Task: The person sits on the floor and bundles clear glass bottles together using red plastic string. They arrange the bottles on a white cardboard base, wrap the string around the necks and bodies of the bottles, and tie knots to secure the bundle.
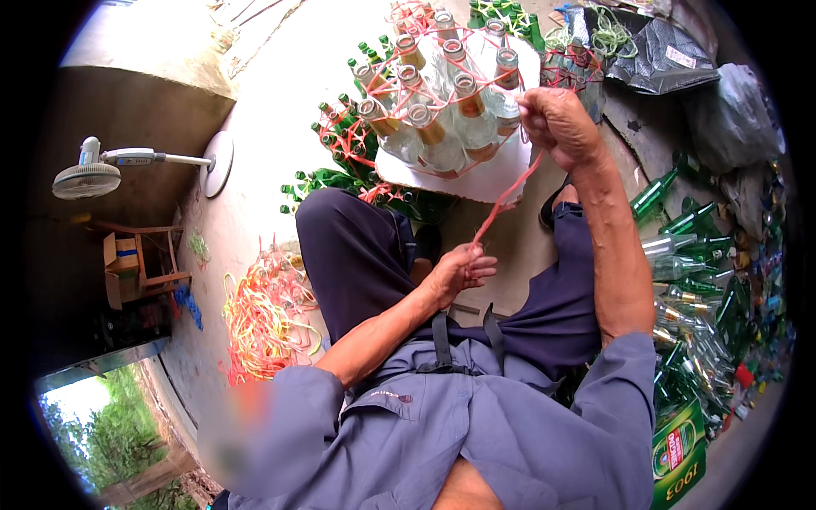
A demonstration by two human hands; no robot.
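Note:
In front of me a cluster of clear glass bottles [438,140] stands upright on a white board [484,185]. Red string [516,184] loops around and between the bottle necks. My right hand [557,123] is closed at the right side of the cluster, pinching the string near the bottles. From there a length of string slants down to my left hand [459,272], held low between my knees. Thumb and forefinger of the left hand close on it while the other fingers stick out loosely. Both hands are off the bottles, as far as I can tell.
Bundles of green bottles [344,140] tied with red string stand behind and left of the board. A heap of red and yellow string [268,314] lies left of my knee. Loose bottles [697,272] pile up on the right. A fan [87,181] stands far left.

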